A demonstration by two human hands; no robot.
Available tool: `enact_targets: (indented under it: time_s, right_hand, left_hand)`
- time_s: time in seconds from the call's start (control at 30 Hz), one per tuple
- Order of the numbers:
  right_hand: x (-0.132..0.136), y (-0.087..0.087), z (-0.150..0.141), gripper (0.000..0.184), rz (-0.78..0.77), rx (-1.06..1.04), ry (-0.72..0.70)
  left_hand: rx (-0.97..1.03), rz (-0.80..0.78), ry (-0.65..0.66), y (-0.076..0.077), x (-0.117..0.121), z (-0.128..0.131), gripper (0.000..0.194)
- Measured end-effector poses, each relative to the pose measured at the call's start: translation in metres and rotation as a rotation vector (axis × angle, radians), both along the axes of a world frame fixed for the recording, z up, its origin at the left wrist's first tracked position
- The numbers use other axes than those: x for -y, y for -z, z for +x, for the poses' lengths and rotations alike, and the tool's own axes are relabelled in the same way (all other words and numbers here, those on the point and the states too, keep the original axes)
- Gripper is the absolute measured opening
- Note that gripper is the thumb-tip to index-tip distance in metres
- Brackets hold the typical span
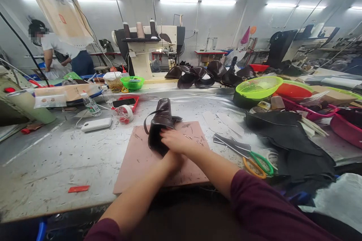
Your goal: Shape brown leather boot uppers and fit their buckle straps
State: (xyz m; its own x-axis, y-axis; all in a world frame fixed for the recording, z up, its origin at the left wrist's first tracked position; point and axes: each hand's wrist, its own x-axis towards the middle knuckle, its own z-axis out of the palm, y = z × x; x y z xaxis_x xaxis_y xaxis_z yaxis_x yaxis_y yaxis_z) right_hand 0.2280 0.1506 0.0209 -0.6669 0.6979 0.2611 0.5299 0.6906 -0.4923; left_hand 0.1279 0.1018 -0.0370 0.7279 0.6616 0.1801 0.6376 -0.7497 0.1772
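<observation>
A dark brown leather boot upper (163, 115) lies on a pink board (130, 169), its wide black opening facing me and a thin strap looping off its left side. My right hand (177, 141) is at the right rim of that opening, fingers bent and closed on the leather, with the fingertips partly hidden inside. Below it, crossed under the right wrist, my left hand (174, 161) is blurred by motion and its fingers are hidden. Small dark scraps lie on the board.
Scissors (256, 163) with green and orange handles lie at the right, beside black leather pieces (296, 147). A red strip (78, 189), white power bank (96, 124) and water bottle (91, 104) are leftward. Behind stand a sewing machine (141, 52) and a yellow-green basket (258, 86).
</observation>
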Motion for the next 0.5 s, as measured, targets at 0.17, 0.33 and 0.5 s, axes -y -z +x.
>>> enact_targets:
  time_s: [0.17, 0.33, 0.5]
  right_hand:
    - [-0.016, 0.019, 0.052, 0.043, -0.102, -0.143, 0.324]
    - [0.011, 0.045, 0.077, 0.04, -0.247, -0.232, 0.427]
    - [0.015, 0.037, 0.072, 0.053, -0.413, -0.241, 0.449]
  left_hand:
    - [-0.013, 0.2, 0.238, -0.009, 0.04, -0.057, 0.026]
    - [0.105, 0.317, 0.317, -0.002, 0.071, -0.072, 0.024]
    - [0.033, 0.386, 0.276, -0.003, 0.074, -0.054, 0.018]
